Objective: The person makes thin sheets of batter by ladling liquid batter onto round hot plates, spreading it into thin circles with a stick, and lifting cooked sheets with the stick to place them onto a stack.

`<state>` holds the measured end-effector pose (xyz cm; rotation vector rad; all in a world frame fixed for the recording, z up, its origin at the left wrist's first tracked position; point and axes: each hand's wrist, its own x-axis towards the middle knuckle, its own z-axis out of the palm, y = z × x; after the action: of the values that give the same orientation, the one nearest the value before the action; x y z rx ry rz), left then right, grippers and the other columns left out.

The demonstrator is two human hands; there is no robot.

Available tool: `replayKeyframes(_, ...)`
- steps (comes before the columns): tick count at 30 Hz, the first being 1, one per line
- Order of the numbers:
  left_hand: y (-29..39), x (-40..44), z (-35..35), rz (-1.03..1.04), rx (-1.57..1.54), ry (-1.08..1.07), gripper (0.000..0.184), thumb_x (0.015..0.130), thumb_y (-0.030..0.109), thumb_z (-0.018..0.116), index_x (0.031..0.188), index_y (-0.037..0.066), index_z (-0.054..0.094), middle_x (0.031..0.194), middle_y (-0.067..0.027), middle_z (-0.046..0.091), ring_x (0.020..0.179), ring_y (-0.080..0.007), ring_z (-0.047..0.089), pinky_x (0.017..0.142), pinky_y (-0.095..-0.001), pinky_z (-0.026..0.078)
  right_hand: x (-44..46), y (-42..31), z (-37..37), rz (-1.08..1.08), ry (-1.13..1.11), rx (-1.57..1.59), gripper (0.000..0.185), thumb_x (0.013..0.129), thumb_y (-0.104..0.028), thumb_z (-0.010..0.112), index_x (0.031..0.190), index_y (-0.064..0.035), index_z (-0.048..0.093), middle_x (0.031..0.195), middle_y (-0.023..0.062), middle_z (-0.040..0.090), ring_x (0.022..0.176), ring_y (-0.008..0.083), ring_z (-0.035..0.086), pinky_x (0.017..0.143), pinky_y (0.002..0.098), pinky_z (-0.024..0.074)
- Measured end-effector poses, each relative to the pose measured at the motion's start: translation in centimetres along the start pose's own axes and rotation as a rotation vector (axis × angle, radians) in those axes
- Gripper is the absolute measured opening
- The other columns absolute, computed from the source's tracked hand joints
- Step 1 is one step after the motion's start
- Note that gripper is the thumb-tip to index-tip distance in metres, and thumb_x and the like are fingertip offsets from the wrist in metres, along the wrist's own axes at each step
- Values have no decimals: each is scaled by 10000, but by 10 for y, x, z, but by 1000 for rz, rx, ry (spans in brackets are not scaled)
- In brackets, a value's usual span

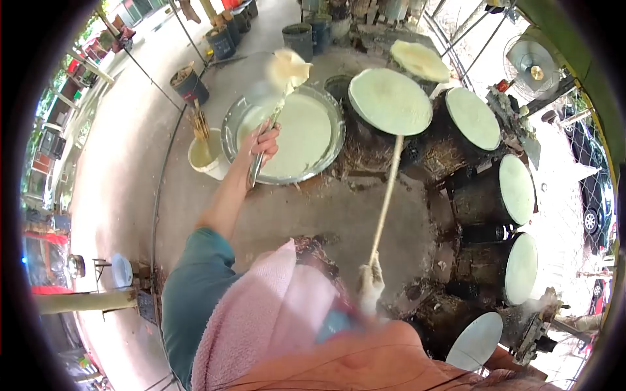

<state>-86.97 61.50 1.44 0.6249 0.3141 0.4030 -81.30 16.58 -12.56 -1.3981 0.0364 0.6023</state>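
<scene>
My left hand [266, 142] is closed around the handle of a batter-coated ladle [288, 70]. The ladle's head is raised above the far rim of a wide metal basin [340, 133] of pale batter [303, 133]. White covers my right hand [370, 285], perhaps a glove, and its fingers wrap the near end of a long wooden stick [388, 195]. That stick reaches up to the lower edge of a round, pale-coated disc [391, 101], which sits over a dark drum-like stove. How stick and disc are joined I cannot make out.
More pale-topped round pans [473, 118] stand on blackened stoves in a curve along my right. A pale sheet [420, 60] lies behind. Left of the basin are a white bucket [212, 166] with a brush-like bundle and a dark bucket [189, 85]. A fan [531, 68] stands far right.
</scene>
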Motion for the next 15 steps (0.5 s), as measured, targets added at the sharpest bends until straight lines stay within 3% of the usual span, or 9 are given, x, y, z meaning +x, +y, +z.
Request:
replayKeyframes(2, 16, 35, 1, -43, 8, 2, 283, 1013, 271, 414, 945, 5, 481, 554, 90, 303, 373, -18, 267, 424, -195, 224, 7, -8, -7, 65, 138, 144, 474, 893, -62, 605, 1354, -53, 500, 874, -43, 595, 625, 9, 464, 531, 160, 385)
replayKeyframes(3, 17, 49, 9, -38, 59, 44, 271, 1015, 258, 403, 924, 14, 475, 554, 79, 310, 372, -23, 284, 424, -205, 229, 10, -21, -4, 82, 219, 130, 447, 906, -80, 611, 1344, -84, 518, 746, -91, 509, 580, 1, 415, 494, 149, 333)
replayKeyframes(6, -6, 69, 31, 31, 458, 175, 287, 1012, 264, 402, 854, 39, 485, 536, 55, 336, 373, -58, 326, 388, -228, 251, 31, -6, -35, 3, 299, 141, 464, 892, -52, 630, 1341, -83, 519, 766, -85, 540, 573, -4, 424, 481, 150, 325)
replayKeyframes(8, -23, 68, 49, 52, 728, 148, 300, 1009, 266, 407, 856, 27, 502, 538, 32, 362, 375, -82, 352, 360, -239, 272, 40, -4, -49, -38, 390, 152, 457, 891, -8, 616, 1332, 0, 497, 1008, 0, 604, 778, 54, 550, 673, 168, 469)
replayKeyframes(9, -23, 68, 63, 33, 816, 82, 302, 1007, 259, 408, 882, 5, 512, 548, 15, 378, 375, -92, 366, 351, -242, 285, 44, 1, -58, -33, 425, 162, 456, 892, -4, 614, 1332, 11, 492, 1061, 19, 598, 836, 72, 561, 739, 184, 479)
replayKeyframes(12, -42, 95, 107, -153, 716, -160, 330, 1014, 273, 402, 884, -14, 503, 555, 9, 370, 351, -87, 331, 343, -240, 262, 61, 10, -81, -85, 531, 189, 465, 894, 1, 611, 1338, 26, 476, 1141, 49, 592, 926, 96, 573, 830, 210, 489)
replayKeyframes(15, -82, 142, 129, -514, 632, -365, 334, 1018, 277, 383, 909, -16, 501, 564, 21, 360, 349, -68, 325, 354, -241, 245, 53, 1, -84, -149, 652, 227, 473, 899, -3, 604, 1348, 36, 460, 1210, 74, 578, 997, 120, 572, 882, 234, 480)
